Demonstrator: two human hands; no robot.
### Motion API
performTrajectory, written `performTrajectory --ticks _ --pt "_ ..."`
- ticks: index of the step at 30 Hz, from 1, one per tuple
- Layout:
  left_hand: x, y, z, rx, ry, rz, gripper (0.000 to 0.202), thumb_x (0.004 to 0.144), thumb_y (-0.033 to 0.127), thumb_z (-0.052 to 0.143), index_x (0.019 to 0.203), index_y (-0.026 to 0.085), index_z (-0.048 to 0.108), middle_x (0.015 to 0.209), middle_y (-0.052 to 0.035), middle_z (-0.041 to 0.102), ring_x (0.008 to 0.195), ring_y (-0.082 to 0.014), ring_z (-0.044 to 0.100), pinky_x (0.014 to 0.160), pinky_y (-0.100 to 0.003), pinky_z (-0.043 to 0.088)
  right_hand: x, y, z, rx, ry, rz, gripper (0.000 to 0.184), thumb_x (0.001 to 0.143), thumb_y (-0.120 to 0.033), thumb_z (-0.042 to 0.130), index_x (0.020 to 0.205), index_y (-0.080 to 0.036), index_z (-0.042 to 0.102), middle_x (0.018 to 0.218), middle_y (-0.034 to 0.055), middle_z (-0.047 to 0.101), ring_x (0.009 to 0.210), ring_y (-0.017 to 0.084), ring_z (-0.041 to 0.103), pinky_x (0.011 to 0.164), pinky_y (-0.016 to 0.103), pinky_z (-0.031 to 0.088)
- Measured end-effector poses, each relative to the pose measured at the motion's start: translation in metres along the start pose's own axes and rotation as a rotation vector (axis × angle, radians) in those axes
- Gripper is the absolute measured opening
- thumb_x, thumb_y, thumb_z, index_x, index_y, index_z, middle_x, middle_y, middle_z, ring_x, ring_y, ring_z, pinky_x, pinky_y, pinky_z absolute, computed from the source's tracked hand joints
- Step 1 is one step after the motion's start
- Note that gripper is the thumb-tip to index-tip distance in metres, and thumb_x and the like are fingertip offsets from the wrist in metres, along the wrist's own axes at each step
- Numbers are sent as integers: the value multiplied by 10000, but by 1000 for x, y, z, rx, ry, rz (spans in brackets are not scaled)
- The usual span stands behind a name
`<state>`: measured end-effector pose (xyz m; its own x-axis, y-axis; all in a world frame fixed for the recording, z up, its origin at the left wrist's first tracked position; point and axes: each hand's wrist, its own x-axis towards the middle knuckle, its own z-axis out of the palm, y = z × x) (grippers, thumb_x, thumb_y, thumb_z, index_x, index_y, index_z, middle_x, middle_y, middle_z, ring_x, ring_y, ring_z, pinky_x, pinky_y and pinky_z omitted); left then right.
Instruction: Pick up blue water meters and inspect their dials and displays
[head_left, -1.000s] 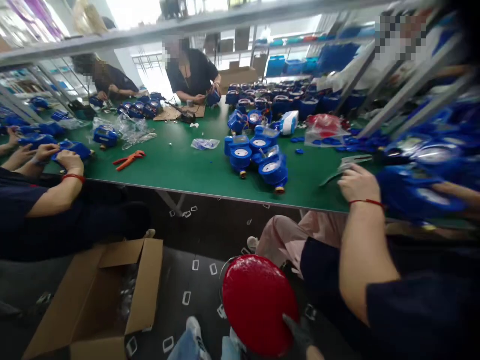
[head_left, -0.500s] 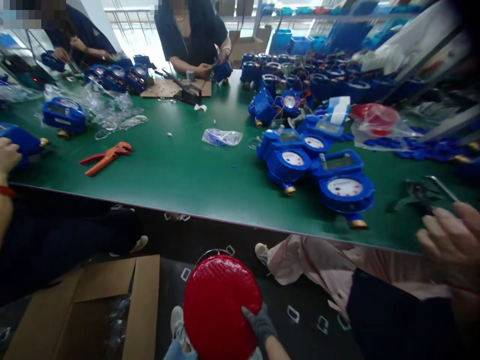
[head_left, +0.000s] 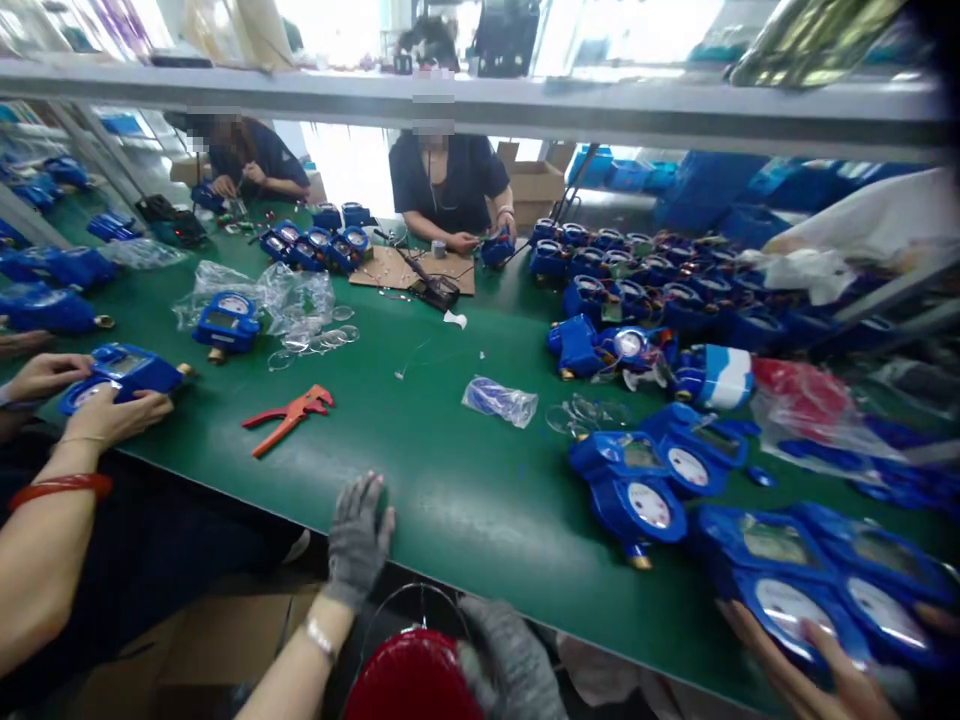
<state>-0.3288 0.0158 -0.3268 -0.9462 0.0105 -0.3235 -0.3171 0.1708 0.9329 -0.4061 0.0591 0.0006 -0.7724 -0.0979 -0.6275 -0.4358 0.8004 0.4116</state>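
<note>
My left hand [head_left: 358, 535], in a grey glove, rests flat with fingers spread on the near edge of the green table [head_left: 442, 480]. My right hand [head_left: 510, 660], also gloved, is closed on the rim of a round red stool seat [head_left: 409, 678] just below the table edge. An orange cutter [head_left: 289, 418] lies on the table a little beyond and left of my left hand. Blue water meters [head_left: 637, 490] sit to the right.
A co-worker's hands [head_left: 97, 405] at the left hold a blue meter. Another person's hand [head_left: 817, 665] touches meters at the lower right. Two people work at the far side. Plastic bags [head_left: 499, 398], clear lenses and a cardboard box [head_left: 187, 650] under the table are about.
The view has come closer to the table. My left hand has appeared and settled on the table edge. The red stool seat has dropped lower in view, my right hand still on it.
</note>
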Motion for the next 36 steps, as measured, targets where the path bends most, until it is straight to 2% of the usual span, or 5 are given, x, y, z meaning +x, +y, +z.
performTrajectory --ticks 4,8,19,31,36 --pt "50 15 45 143 -169 63 523 935 322 505 1421 131 527 1546 -101 331 1404 -315 344 1169 -538 216 38 47 74 -50 -101 -286 611 763 -373 593 1288 -68 654 1413 162 489 1249 352 527 965 524 516" --pt "62 26 40 209 -284 33 519 959 332 477 1443 148 510 1574 -59 285 1452 -255 266 1213 -479 169 64 83 97 57 -230 -376 581 843 -391 567 1382 -176 596 1519 82 381 1397 318 363 1111 522 341" --pt "77 26 39 179 -337 89 559 927 252 498 1460 106 416 1573 -140 269 1466 -313 230 1169 -548 253 139 42 138 183 -188 -108 480 920 -352 524 1368 -198 601 1537 33 359 1436 294 290 1192 496 165" --pt "67 17 50 94 -161 181 543 950 276 446 1461 106 374 1531 -178 333 1400 -342 327 1111 -575 296 137 34 139 137 -97 -67 453 915 -380 521 1323 -197 593 1454 10 479 1389 271 353 1196 495 160" --pt "56 -3 65 34 -27 252 444 981 368 428 1344 127 517 1464 -138 434 1323 -321 418 1068 -551 366 116 35 161 206 107 -24 373 912 -413 543 1228 -225 607 1365 -12 554 1311 213 450 1209 424 188"
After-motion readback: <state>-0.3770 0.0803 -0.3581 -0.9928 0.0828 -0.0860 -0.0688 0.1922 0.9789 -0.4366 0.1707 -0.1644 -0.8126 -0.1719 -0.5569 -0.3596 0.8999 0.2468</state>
